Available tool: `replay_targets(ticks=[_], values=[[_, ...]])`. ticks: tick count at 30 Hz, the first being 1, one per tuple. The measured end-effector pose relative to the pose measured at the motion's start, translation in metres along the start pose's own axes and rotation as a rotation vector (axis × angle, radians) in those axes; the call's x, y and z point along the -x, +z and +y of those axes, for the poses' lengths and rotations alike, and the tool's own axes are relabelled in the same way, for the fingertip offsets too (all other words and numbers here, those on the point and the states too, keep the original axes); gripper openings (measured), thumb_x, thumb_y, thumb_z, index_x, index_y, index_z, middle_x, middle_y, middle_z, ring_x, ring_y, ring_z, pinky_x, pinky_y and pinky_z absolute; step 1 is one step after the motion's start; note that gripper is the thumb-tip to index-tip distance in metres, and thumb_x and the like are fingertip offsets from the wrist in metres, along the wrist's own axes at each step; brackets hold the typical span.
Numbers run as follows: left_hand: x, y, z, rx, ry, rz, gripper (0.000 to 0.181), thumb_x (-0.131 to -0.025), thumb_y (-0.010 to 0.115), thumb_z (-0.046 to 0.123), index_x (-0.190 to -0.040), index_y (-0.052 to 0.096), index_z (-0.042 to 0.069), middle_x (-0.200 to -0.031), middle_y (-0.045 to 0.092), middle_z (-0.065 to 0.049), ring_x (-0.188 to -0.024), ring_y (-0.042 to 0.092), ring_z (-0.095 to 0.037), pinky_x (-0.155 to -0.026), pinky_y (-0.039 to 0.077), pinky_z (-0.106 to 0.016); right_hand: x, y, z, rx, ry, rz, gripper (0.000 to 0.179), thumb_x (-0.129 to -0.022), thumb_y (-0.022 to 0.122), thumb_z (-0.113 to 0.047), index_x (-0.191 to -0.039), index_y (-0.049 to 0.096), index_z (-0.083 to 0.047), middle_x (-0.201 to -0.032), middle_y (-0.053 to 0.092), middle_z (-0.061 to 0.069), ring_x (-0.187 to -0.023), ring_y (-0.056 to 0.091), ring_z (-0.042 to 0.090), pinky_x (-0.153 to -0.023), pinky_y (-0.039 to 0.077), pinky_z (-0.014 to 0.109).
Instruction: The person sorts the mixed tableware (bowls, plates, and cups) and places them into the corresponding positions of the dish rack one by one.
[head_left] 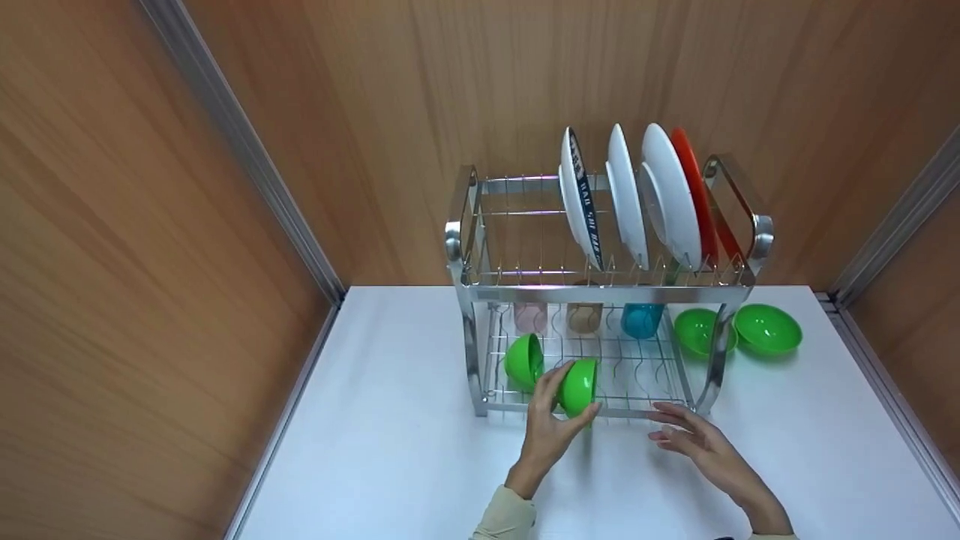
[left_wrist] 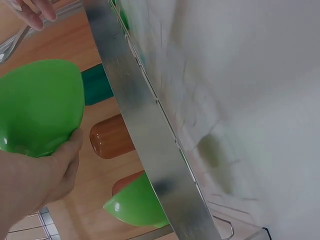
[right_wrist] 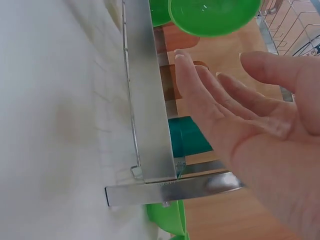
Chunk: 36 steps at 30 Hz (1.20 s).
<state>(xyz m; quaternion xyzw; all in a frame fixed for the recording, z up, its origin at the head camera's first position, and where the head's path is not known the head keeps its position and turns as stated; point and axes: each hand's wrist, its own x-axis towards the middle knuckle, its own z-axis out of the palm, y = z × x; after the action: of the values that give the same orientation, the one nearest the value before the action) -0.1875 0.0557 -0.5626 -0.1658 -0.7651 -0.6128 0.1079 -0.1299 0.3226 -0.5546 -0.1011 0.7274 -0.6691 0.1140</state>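
My left hand [head_left: 549, 431] grips a green bowl [head_left: 578, 387] by its edge, the bowl tilted on its side at the front of the dish rack's lower tier. Just left of it, a second green bowl [head_left: 523, 362] stands on its side in that tier. My right hand [head_left: 701, 448] holds nothing; its fingers are extended near the rack's front rail [head_left: 622, 413]. In the left wrist view the held bowl [left_wrist: 42, 107] shows its outside, with the thumb side of the hand against it. The right wrist view shows the right palm [right_wrist: 260, 120] beside the rail.
The metal dish rack [head_left: 600, 295] holds several upright plates on top, among them a white plate [head_left: 670, 196] and a red plate [head_left: 695, 196]. Pink [head_left: 530, 318], brown [head_left: 584, 318] and blue cups [head_left: 642, 321] stand below. Green bowls [head_left: 769, 330] sit at the right.
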Motion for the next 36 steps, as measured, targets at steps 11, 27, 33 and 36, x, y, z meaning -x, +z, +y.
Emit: replay_targets(ticks=[11, 27, 33, 36], values=[[-0.009, -0.009, -0.007, -0.065, -0.016, 0.053, 0.07, -0.087, 0.084, 0.031, -0.149, 0.054, 0.016, -0.142, 0.049, -0.013, -0.124, 0.057, -0.029, -0.102, 0.052, -0.043, 0.009, -0.021, -0.002, 0.082, 0.038, 0.234, 0.047, -0.108, 0.055, -0.018, -0.144, 0.044, 0.01, -0.128, 0.065, 0.015, -0.108, 0.069, 0.013, -0.092, 0.057, 0.027], [-0.016, -0.009, -0.013, -0.213, 0.028, 0.082, 0.072, -0.088, 0.083, 0.037, -0.149, 0.053, 0.015, -0.145, 0.046, -0.023, -0.128, 0.056, -0.037, -0.101, 0.052, -0.05, 0.02, -0.065, 0.003, 0.121, 0.084, 0.471, 0.053, -0.107, 0.058, -0.029, -0.139, 0.043, 0.009, -0.111, 0.069, -0.013, -0.099, 0.068, 0.0, -0.087, 0.057, 0.021], [-0.019, -0.005, -0.014, -0.316, 0.108, 0.097, 0.072, -0.087, 0.085, 0.034, -0.148, 0.052, 0.014, -0.144, 0.046, -0.023, -0.126, 0.056, -0.04, -0.097, 0.055, -0.05, 0.017, -0.072, 0.005, 0.151, 0.158, 0.47, 0.066, -0.106, 0.056, -0.04, -0.148, 0.034, 0.006, -0.125, 0.06, -0.004, -0.1, 0.065, -0.005, -0.09, 0.056, 0.022], [-0.02, -0.002, -0.014, -0.348, 0.115, 0.099, 0.074, -0.086, 0.085, 0.034, -0.148, 0.051, 0.013, -0.144, 0.044, -0.025, -0.126, 0.055, -0.042, -0.097, 0.055, -0.052, 0.015, -0.074, 0.006, 0.155, 0.173, 0.484, 0.07, -0.106, 0.055, -0.041, -0.15, 0.03, 0.007, -0.132, 0.054, 0.006, -0.1, 0.064, -0.007, -0.09, 0.055, 0.021]])
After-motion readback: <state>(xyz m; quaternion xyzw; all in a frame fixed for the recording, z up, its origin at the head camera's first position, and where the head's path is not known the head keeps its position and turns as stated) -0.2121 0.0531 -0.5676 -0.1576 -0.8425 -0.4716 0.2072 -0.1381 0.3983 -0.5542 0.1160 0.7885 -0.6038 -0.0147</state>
